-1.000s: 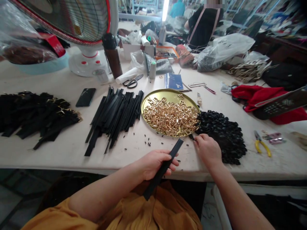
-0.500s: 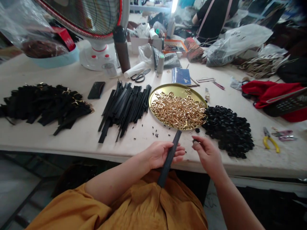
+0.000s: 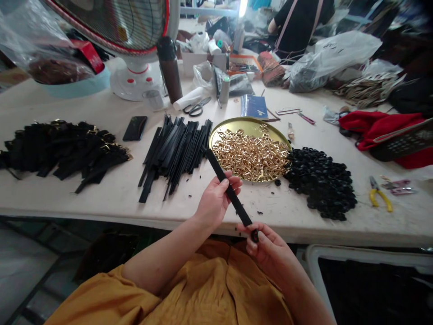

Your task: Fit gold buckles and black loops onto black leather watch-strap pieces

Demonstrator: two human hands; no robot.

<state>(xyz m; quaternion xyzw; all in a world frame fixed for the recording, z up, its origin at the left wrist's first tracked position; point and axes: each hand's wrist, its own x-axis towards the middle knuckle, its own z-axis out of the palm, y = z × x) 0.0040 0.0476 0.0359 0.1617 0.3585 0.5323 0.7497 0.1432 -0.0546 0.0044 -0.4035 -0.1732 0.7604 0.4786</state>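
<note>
At table edge [image 3: 101, 211], left grip [image 3: 216, 198] closed on black strip [image 3: 236, 199], right grip [image 3: 265, 243] tight at its end.

The pale table [image 3: 101, 201] bears black strips [image 3: 177, 153]; a golden tray [image 3: 248, 123]; a heap of black loops [image 3: 321, 180]; yellow-handled pliers [image 3: 374, 190].

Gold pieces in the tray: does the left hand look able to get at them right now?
Probably yes: the gold pieces lie uncovered in the tray, close to the left hand. That hand is holding the black strip, though, so it may need to let go first.
</note>
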